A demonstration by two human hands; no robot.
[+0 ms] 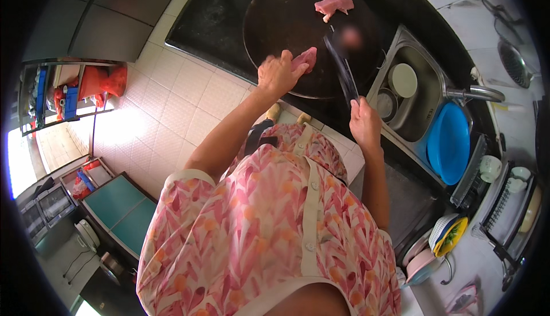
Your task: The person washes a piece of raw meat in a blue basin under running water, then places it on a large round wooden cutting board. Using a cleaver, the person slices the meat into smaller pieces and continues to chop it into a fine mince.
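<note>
My left hand (278, 72) grips a piece of raw pink meat (308, 59) against a large round dark chopping board (283, 19). In my right hand (365, 120) is the handle of a broad dark-bladed knife (341, 69). Its blade points away from me over the board, to the right of the held meat and apart from it. Farther back on the board lies another piece of raw meat (334, 6). A blurred reddish patch shows right of the blade, too unclear to name.
Right of the board is a steel sink (423, 120) with bowls inside, a faucet (475, 94) and a blue plastic basin (448, 144) on its edge. Beyond stand a dish rack (470, 174) and a yellow basket (451, 236) with greens. The black counter's edge (210, 60) runs before me.
</note>
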